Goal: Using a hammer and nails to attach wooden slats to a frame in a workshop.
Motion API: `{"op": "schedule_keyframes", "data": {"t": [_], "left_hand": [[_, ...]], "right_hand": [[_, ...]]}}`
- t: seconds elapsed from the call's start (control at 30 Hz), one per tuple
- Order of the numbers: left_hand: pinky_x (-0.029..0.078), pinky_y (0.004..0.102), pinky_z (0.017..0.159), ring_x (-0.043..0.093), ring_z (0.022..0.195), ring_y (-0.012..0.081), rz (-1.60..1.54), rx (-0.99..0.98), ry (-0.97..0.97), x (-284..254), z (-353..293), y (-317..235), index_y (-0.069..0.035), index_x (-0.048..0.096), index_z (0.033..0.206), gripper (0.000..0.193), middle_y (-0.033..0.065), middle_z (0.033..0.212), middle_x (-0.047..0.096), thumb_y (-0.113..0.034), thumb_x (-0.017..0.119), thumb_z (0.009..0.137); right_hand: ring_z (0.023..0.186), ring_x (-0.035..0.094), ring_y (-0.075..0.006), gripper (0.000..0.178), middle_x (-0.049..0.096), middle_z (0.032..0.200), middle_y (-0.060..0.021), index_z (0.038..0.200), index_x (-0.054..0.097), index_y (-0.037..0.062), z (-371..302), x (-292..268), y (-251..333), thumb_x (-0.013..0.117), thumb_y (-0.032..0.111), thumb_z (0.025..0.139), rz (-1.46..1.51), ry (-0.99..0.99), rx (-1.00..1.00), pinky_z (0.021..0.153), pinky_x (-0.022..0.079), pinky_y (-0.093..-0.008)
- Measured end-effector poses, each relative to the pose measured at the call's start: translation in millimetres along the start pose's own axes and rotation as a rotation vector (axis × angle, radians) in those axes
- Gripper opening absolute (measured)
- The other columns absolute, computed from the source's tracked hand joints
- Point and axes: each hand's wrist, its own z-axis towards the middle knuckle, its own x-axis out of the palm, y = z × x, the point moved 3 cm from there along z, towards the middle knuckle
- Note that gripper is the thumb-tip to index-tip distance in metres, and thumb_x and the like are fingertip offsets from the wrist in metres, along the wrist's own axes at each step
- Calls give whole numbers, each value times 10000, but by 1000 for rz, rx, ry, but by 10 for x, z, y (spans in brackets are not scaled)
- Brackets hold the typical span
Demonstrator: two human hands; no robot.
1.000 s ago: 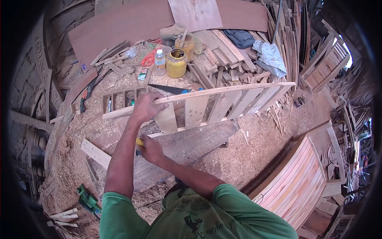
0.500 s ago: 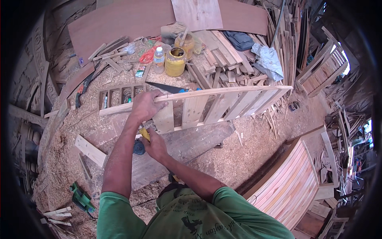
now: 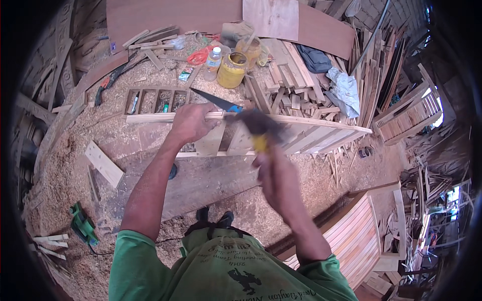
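A slatted wooden frame (image 3: 321, 123) stands on edge across the bench, its long top rail running left to right with pale slats below. My left hand (image 3: 192, 123) is closed over that rail towards its left end, fingers wrapped on it; whether a nail is pinched there cannot be made out. Raised over the frame, my right hand (image 3: 278, 175) grips a hammer (image 3: 260, 143) by its yellow handle. The hammer's dark head is smeared by motion above the rail. Just behind the rail lies a handsaw (image 3: 213, 99) with a blue handle, partly hidden by the hammer.
Behind the frame are a compartmented wooden tray (image 3: 155, 91), a yellow tub (image 3: 232, 70) and a plastic bottle (image 3: 213, 62). Scrap wood (image 3: 296, 85) is piled at the back right. A green power tool (image 3: 83, 224) sits on shavings at lower left; a slatted panel (image 3: 346, 226) lies at right.
My right hand has swung up and to the right with the hammer, from beside my left forearm to above the frame. The left hand still holds the rail.
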Motion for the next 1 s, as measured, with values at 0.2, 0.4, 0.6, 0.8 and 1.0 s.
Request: {"op": "schedule_keyframes", "data": {"t": [0.2, 0.4, 0.6, 0.8, 1.0], "left_hand": [[535, 473, 921, 710, 1023, 357, -45, 33, -9, 8, -14, -31, -138, 741, 1171, 393, 157, 1047, 760, -351, 802, 846], [559, 448, 851, 728, 937, 359, -12, 71, -66, 53, -95, -66, -123, 755, 1081, 331, 152, 981, 765, -305, 838, 817], [552, 455, 844, 725, 949, 361, -9, 72, -116, 13, -193, 8, -125, 750, 1063, 315, 163, 972, 758, -304, 832, 817], [546, 463, 842, 721, 952, 366, -14, 65, -123, 37, -147, -3, -114, 747, 1069, 338, 162, 978, 755, -314, 837, 812], [538, 463, 926, 711, 1033, 337, 25, 2, -32, 10, -135, -123, -174, 751, 1151, 349, 126, 1044, 763, -326, 805, 842]], "right_hand": [[585, 585, -166, 561, 620, 775, -139, 1628, 149, 225, 444, -1029, 951, 398, 314, 1134, 513, -929, -792, 477, 477, -254], [740, 674, -445, 446, 653, 821, -287, 1499, 467, 116, 518, 107, -85, 526, 147, 1058, -121, 42, 101, 688, 496, -573], [565, 508, -103, 572, 590, 715, -63, 1635, 261, 133, 433, -427, 478, 480, 220, 1114, 203, -528, -282, 498, 418, -285], [651, 636, -409, 396, 642, 763, -198, 1439, 506, 61, 408, 51, -32, 498, 95, 1044, -107, -385, -187, 617, 490, -511], [782, 709, -429, 573, 705, 969, -276, 1586, 413, 154, 296, 84, 61, 562, 119, 1033, 114, -201, -152, 709, 549, -493]]}}
